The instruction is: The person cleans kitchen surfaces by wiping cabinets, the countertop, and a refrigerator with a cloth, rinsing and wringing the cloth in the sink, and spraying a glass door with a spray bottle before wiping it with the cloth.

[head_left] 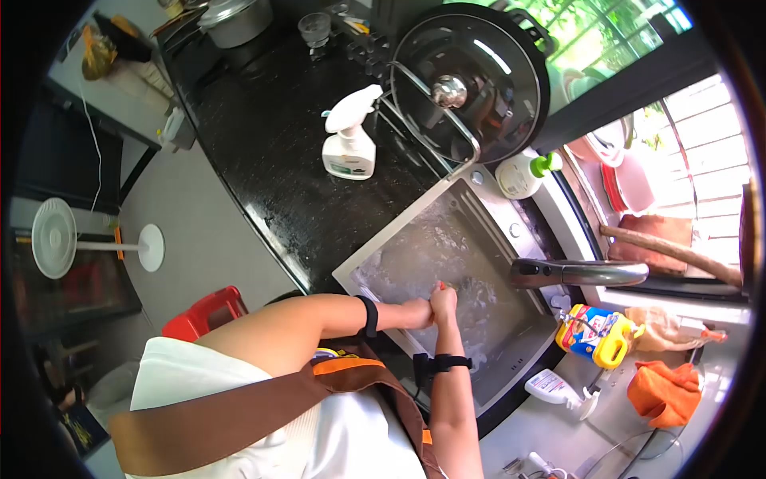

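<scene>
Both hands are together over the stainless steel sink [381, 239], which holds cloudy, sudsy water. My left hand [416, 313] reaches in from the left, fingers curled and pressed against the other hand. My right hand [444, 305] comes up from below, also closed. A small reddish patch shows at the top of the right hand; whether it is a held thing or fingertips, I cannot make out. Each wrist wears a black band. The dark metal faucet [582, 273] extends from the sink's right side.
On the black counter [271, 152] stands a white spray bottle [349, 148]. A large pan with a glass lid [495, 104] sits behind a metal rail. Right of the sink are a green-topped bottle [519, 177], a yellow-blue jug [592, 335], another spray bottle [554, 389] and an orange cloth [664, 393].
</scene>
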Action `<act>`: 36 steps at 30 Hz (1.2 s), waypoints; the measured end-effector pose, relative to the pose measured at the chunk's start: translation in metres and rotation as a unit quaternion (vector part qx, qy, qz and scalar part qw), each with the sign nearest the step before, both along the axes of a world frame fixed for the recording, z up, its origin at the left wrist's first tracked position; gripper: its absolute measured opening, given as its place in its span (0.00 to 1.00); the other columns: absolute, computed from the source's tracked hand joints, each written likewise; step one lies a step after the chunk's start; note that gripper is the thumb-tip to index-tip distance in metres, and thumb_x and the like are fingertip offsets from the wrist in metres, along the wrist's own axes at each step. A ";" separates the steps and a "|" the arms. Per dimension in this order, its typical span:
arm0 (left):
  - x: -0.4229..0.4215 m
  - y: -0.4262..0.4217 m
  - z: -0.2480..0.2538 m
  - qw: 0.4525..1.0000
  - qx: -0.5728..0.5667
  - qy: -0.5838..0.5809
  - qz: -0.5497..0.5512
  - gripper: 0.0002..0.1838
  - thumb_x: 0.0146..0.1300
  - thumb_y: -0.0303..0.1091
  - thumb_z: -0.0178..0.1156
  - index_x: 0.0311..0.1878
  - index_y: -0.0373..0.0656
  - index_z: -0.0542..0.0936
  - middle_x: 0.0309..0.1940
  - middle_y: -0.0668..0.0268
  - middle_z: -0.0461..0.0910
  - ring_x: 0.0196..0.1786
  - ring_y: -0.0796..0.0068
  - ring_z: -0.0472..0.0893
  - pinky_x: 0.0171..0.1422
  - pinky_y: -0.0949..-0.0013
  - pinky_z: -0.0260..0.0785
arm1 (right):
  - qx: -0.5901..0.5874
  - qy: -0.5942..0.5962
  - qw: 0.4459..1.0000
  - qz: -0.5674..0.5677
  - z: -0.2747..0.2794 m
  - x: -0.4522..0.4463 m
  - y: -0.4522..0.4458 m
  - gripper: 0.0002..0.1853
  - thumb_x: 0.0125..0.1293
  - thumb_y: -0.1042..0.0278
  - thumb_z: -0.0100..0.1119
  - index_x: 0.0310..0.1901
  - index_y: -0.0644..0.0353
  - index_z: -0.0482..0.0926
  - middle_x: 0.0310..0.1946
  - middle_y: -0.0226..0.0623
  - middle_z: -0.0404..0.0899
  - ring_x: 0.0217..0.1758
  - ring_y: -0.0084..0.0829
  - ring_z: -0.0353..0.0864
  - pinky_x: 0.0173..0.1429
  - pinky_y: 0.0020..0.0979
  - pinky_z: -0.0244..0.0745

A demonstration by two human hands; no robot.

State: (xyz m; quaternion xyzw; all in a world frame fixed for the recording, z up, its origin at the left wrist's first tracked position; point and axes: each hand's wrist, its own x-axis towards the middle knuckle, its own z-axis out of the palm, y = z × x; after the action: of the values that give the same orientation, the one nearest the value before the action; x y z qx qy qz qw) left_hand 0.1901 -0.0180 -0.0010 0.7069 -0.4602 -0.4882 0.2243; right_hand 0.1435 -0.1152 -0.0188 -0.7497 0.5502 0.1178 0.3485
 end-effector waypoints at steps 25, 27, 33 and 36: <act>0.071 0.057 0.074 0.816 0.112 0.482 0.300 0.22 0.58 0.40 0.53 0.56 0.47 0.73 0.53 0.61 0.74 0.57 0.60 0.72 0.52 0.48 0.70 | 0.023 -0.225 0.959 0.170 0.210 -0.059 0.026 0.18 0.72 0.61 0.43 0.43 0.66 0.79 0.42 0.43 0.78 0.44 0.30 0.77 0.49 0.28 0.69; 0.092 0.087 0.085 0.789 0.084 0.504 0.341 0.22 0.59 0.40 0.53 0.56 0.46 0.72 0.54 0.60 0.73 0.57 0.58 0.72 0.54 0.48 0.70 | 0.019 -0.315 0.932 0.179 0.239 -0.044 0.039 0.16 0.71 0.62 0.47 0.39 0.68 0.78 0.35 0.40 0.78 0.40 0.29 0.76 0.47 0.27 0.69; 0.217 0.208 0.160 0.745 -0.080 0.422 0.511 0.16 0.67 0.35 0.48 0.56 0.44 0.72 0.52 0.62 0.74 0.45 0.64 0.79 0.47 0.57 0.76 | 0.081 -0.315 0.902 0.283 0.279 0.023 0.076 0.13 0.66 0.65 0.55 0.38 0.70 0.78 0.31 0.35 0.78 0.37 0.23 0.75 0.44 0.26 0.70; 0.301 0.271 0.187 0.797 -0.158 0.230 0.535 0.14 0.67 0.33 0.47 0.53 0.46 0.76 0.28 0.74 0.73 0.26 0.87 0.69 0.26 0.79 0.62 | 0.091 -0.336 0.901 0.260 0.259 0.093 0.111 0.11 0.65 0.67 0.57 0.36 0.68 0.78 0.29 0.30 0.78 0.34 0.20 0.74 0.40 0.24 0.69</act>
State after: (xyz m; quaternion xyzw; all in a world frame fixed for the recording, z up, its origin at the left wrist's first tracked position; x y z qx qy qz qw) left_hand 0.4915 0.2534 0.1864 0.6623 -0.0141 -0.3591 0.6575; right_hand 0.2364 -0.0039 0.2399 -0.8262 0.1732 -0.0053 0.5361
